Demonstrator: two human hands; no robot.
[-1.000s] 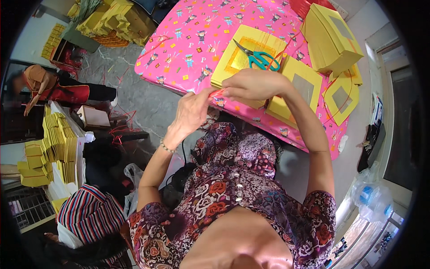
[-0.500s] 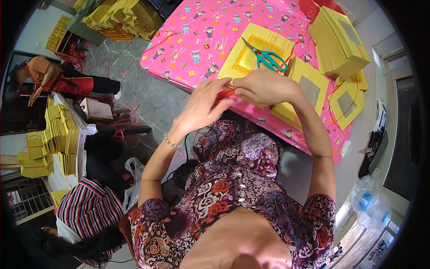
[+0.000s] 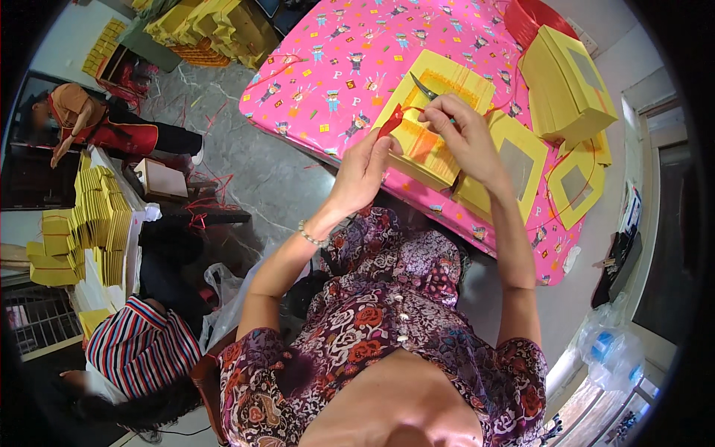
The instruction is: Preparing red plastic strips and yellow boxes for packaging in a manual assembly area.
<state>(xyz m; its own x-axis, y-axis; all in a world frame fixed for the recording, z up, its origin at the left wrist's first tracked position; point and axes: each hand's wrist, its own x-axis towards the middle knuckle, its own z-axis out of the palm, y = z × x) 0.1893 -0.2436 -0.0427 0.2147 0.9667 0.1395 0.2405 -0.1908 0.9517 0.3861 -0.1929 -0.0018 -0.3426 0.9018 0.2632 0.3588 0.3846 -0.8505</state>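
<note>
My left hand [image 3: 363,173] is closed on a red ribbon [image 3: 389,123], its upper part standing out past the thumb and fingers. With thumb and fingers pinched, my right hand [image 3: 468,141] grips the ribbon's other stretch, which runs across between the two hands. Both hands are above a stack of yellow paper [image 3: 406,160] with an orange and gold patch on top. A pair of scissors [image 3: 423,86] lies on that stack; its dark blade shows, while its handles are hidden behind my right hand.
The table has a pink patterned cover [image 3: 313,97]. On its right are a tall yellow paper stack [image 3: 558,89], flat yellow pieces with grey centres [image 3: 577,186] and a red coil [image 3: 529,18]. Two people [image 3: 141,346] are at the left, near piled yellow paper [image 3: 104,216].
My hands have drawn apart, the right one moving up and to the right. The red ribbon now shows between them. The scissors' green handles have gone out of sight behind my right hand.
</note>
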